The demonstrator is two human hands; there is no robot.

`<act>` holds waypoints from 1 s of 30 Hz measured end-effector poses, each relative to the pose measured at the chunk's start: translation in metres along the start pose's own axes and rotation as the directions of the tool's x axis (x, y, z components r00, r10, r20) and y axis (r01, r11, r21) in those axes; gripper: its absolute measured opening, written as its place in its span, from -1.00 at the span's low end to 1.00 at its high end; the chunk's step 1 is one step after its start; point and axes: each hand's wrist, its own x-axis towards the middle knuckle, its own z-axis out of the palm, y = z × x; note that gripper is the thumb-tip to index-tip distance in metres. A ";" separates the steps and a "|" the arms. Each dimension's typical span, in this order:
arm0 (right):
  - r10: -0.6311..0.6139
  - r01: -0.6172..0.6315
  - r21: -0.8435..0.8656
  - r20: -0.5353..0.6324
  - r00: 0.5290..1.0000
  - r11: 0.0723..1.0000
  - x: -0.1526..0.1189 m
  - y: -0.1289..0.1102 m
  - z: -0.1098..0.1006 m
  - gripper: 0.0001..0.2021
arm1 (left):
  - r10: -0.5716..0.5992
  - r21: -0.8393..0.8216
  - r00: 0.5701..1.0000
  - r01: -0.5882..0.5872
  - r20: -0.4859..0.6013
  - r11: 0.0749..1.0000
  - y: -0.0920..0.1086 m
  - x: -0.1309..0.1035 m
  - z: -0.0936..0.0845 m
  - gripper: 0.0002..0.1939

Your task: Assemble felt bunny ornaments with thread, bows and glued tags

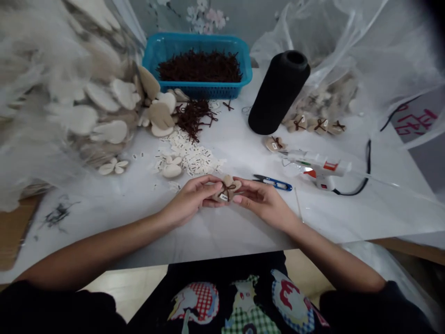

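Observation:
Between my two hands is a small beige felt piece (227, 187) with a brown bow and a small white label on it. My left hand (194, 197) pinches its left side, thumb on top. On its right side, my right hand (262, 199) has its thumb and fingers closed on the edge. Just beyond my hands lie a pile of small white labels (194, 155) and a plain felt piece (172, 167). Blue-handled snips (274, 182) rest beside my right hand, and a white glue gun (320, 167) lies farther right.
A blue basket (198, 85) of brown bows stands at the back, with loose bows (195, 116) before it. A black thread cone (278, 93) stands right of it. Felt pieces in clear plastic (107, 106) fill the left. Finished pieces (318, 124) sit at the back right.

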 end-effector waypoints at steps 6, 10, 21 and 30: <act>0.039 -0.044 0.097 0.049 0.998 0.994 0.025 -0.008 0.010 -0.70 | 0.008 0.038 1.000 -0.008 -0.012 0.999 -0.001 0.000 -0.007 -0.76; 0.057 -0.056 0.099 -0.007 0.998 0.994 0.027 -0.005 0.014 -0.70 | -0.003 0.065 1.000 0.004 -0.016 0.998 -0.007 0.002 -0.010 -0.72; 0.127 -0.105 0.243 -0.077 0.989 0.964 0.026 -0.003 0.009 -0.68 | 0.144 0.212 0.989 -0.135 -0.028 0.968 -0.010 -0.005 -0.004 -0.62; 0.180 -0.153 0.289 -0.067 0.981 0.945 0.023 -0.003 0.006 -0.71 | 0.520 0.838 0.805 -0.473 0.285 0.273 -0.009 -0.006 -0.019 -0.82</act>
